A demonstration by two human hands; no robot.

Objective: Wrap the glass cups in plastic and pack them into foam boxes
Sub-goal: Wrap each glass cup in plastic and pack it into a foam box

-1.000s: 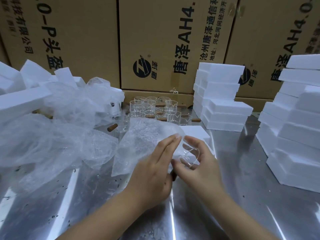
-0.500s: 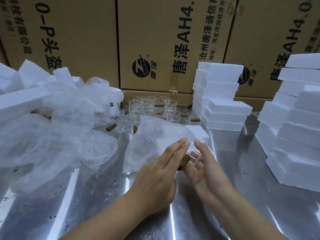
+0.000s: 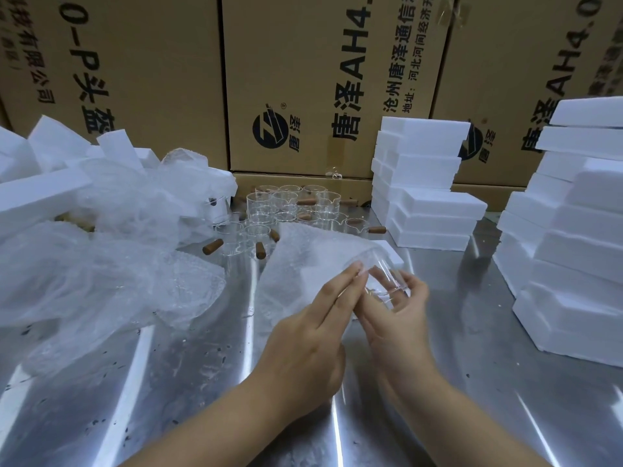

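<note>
Vantage: we look from head height, our left hand [image 3: 303, 342] and right hand [image 3: 397, 325] close at frame centre.
Facing: forward and down onto the metal table [image 3: 505, 416]; cardboard boxes [image 3: 151, 45] fill the top.
Views: we have one, wide-angle.

The glass cup [image 3: 384, 281] held in the right hand [image 3: 397, 325] is clear and blurred, so its rim and base are hard to trace. The left hand [image 3: 303, 338] hides its own thumb, so whether it pinches the bubble wrap sheet [image 3: 303, 264] cannot be told. That sheet covers the nearest of the loose cups [image 3: 290, 205] and most of a foam box [image 3: 391, 252] behind it. Brown stubs [image 3: 84, 227] show under the plastic pile [image 3: 111, 264], the rest buried. The foam stack [image 3: 573, 237] runs off the right edge, and the cartons [image 3: 320, 79] are cropped at the top.
</note>
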